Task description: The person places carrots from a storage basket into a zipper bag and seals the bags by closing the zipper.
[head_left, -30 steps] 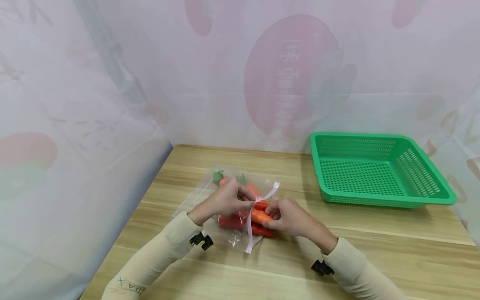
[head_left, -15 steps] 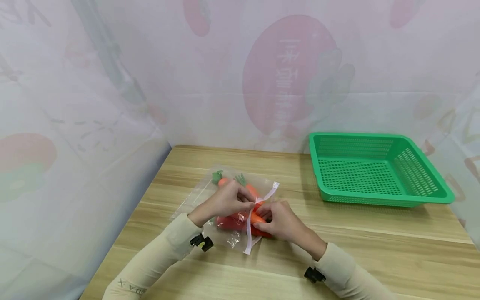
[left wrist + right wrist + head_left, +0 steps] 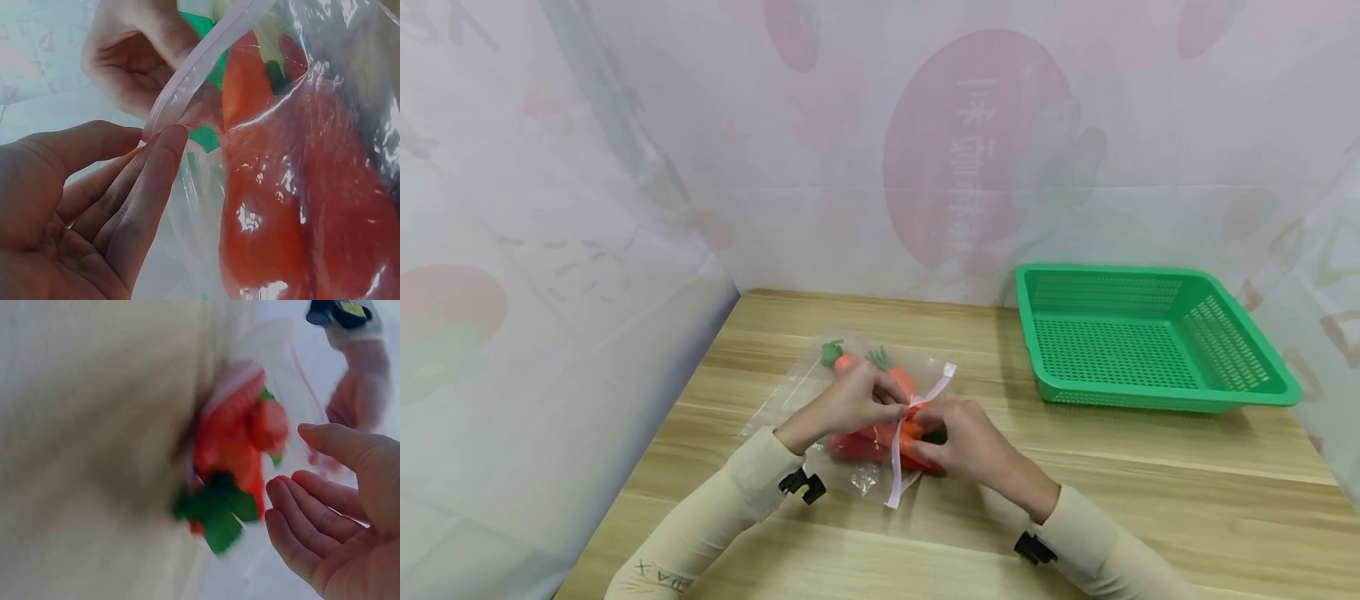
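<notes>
A clear, crinkly plastic zip bag (image 3: 820, 392) is lying on the pale wood-grain tabletop (image 3: 1150, 500), near its left-hand middle, and glossy orange plastic carrots with ridged green tops (image 3: 880, 375) are showing through the film. The bag's white zip strip (image 3: 917, 408) is standing up from the mouth in a loose curl. The person's left hand (image 3: 853, 400) is pinching that strip between thumb and fingertips; the left wrist view is showing the fingers (image 3: 150, 187) pressing straight against the strip while the shiny film is wrinkling over the smooth orange shapes. The right hand (image 3: 966, 442) is resting at the bag's mouth with its fingers curling over an orange carrot with a dark green top (image 3: 917, 433); the blurred right wrist view is showing its fingers only loosely bent, so whether it is truly gripping the carrot cannot be told. A green perforated plastic basket (image 3: 1150, 400), rectangular and shallow, is sitting well apart on the right. Thin translucent sheeting printed with pink and green shapes (image 3: 977, 150) is hanging behind and to the left of the table
</notes>
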A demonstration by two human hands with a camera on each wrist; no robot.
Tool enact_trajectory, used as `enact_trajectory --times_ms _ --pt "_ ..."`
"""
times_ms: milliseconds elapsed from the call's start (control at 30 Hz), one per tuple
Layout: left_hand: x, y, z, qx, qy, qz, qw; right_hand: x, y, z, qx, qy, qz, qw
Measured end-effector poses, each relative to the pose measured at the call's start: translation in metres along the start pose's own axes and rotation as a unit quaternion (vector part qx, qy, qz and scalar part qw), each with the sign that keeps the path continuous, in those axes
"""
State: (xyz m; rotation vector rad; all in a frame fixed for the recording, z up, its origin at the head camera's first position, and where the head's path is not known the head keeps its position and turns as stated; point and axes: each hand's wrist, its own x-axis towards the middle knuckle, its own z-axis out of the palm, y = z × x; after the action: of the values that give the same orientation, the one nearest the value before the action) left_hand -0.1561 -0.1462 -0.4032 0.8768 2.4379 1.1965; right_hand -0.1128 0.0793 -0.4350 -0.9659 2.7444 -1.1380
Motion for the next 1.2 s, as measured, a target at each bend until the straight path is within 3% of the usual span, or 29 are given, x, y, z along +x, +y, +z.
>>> enact_trajectory --times_ms 133,233,400,633,1000,1200 --pt "-0.001 0.000 0.000 -0.006 0.002 -0.003 1.0000 0.003 0.005 -0.027 -0.030 0.024 -0.007 0.999" --pt "-0.002 0.000 0.000 -0.014 0.002 -0.012 0.9998 0.012 0.014 -0.047 -0.081 0.036 -0.010 0.996" --pt "-0.003 0.000 0.001 -0.018 0.000 -0.012 0.9998 0.026 0.037 -0.064 -0.179 0.013 -0.048 0.983" --pt "-0.005 0.002 0.002 -0.022 -0.001 -0.006 0.9997 0.040 0.065 -0.059 -0.257 0.005 -0.117 0.959" --pt "-0.005 0.001 0.002 -0.025 0.000 -0.003 0.9997 0.047 0.084 -0.050 -0.277 0.008 -0.171 0.946" --pt "-0.011 0.005 0.003 0.020 0.020 0.008 0.9996 0.046 0.090 -0.045 -0.297 0.002 -0.163 0.941"
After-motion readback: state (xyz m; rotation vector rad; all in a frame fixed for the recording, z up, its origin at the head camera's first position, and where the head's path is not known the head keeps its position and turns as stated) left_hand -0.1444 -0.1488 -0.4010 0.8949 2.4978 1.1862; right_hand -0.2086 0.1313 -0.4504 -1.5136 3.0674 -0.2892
